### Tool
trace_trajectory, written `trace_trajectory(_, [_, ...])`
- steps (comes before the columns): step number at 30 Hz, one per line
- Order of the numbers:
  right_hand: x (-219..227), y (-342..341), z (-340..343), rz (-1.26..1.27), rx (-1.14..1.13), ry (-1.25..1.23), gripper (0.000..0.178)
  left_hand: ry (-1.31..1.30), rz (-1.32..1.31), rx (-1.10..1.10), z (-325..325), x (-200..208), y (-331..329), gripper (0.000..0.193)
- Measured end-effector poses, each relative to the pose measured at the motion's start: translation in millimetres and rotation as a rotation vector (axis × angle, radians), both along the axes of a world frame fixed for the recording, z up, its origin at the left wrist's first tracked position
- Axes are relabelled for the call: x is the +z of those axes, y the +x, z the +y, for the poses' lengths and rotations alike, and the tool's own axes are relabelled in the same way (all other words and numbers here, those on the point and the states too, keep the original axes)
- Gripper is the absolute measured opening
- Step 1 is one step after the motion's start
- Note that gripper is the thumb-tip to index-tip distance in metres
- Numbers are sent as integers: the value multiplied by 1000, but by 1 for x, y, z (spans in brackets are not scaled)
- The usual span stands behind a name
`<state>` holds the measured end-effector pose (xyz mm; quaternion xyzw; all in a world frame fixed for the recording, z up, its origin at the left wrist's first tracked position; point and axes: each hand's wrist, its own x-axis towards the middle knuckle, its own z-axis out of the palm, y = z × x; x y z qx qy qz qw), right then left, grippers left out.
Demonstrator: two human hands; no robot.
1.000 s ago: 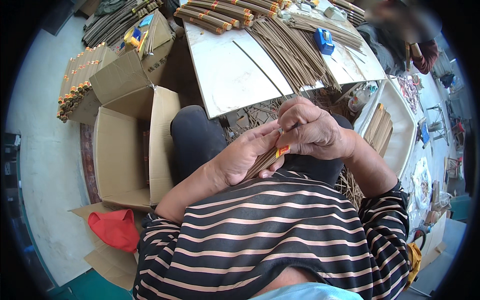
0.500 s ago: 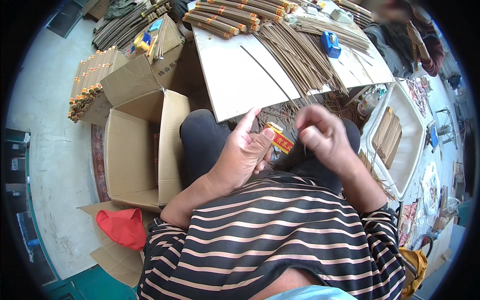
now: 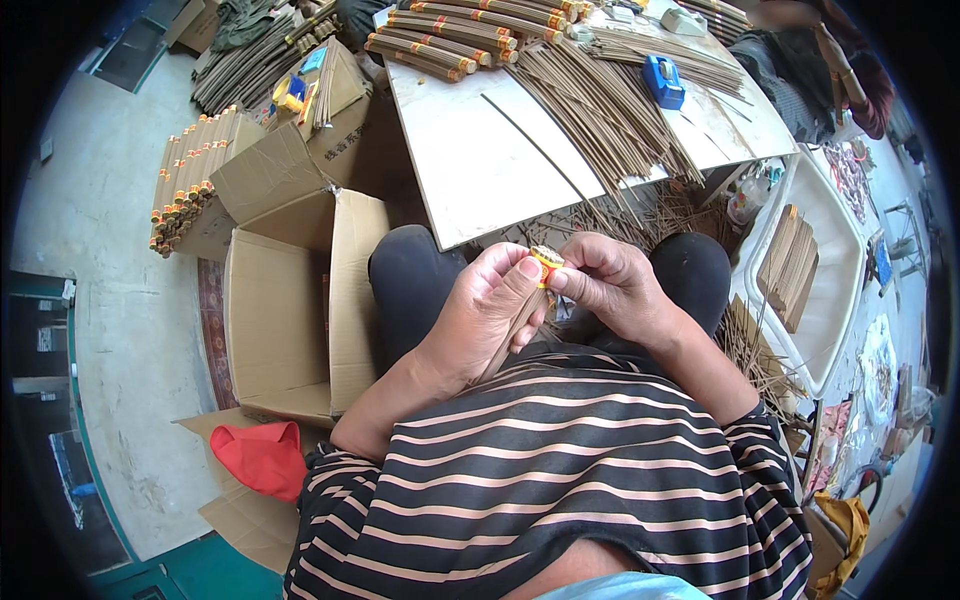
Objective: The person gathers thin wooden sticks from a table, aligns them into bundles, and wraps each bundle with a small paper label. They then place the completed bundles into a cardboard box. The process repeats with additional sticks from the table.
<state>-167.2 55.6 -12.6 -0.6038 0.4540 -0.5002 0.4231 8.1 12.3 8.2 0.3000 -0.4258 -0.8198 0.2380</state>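
Note:
A bundle of brown incense sticks [image 3: 507, 338] lies in the grip of my left hand [image 3: 470, 310], its end tilted up and away from me. Round that end goes a red-and-yellow paper label [image 3: 546, 266], under my left thumb. The fingers of my right hand [image 3: 622, 292] pinch the label's right side against the bundle. Both hands meet over my lap, between my knees. My palm hides part of the sticks.
Ahead is a white table [image 3: 465, 160] with loose sticks [image 3: 600, 115], banded bundles [image 3: 445, 45] and a blue tape dispenser [image 3: 663, 82]. To the left stands an open cardboard box [image 3: 280, 310]; to the right, a white tub [image 3: 835, 300]. Another person [image 3: 850, 70] sits at far right.
My right hand has come in from the right and now touches the label. The label's loose end, sticking out before, is now wrapped round the bundle.

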Motion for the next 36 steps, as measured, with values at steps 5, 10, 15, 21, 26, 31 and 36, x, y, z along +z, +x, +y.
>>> trace_trajectory(5, [-8, -3, -5, -26, 28, -135, 18, 66, 30, -50, -4, -2, 0, 38])
trace_trajectory(10, [-13, -4, -9, 23, -11, -192, 19, 132, 81, -90, -9, -5, -1, 36])
trace_trajectory(15, [-16, -6, -13, -27, -6, -119, 24, 244, 199, -182, -17, -11, -1, 36])
trace_trajectory(21, [-6, -10, -16, -123, 22, -10, 30, 332, 316, -334, -23, -21, -1, 38])
trace_trajectory(26, [2, -15, -18, 91, 71, -256, 35, 351, 277, -284, -19, -17, -6, 38])
trace_trajectory(31, [0, -18, -14, 120, -48, -165, 31, -2, 81, -162, -18, -15, -13, 39])
trace_trajectory(36, [3, -21, -10, 169, -72, -164, 29, -234, -110, -201, -15, -10, -9, 33])
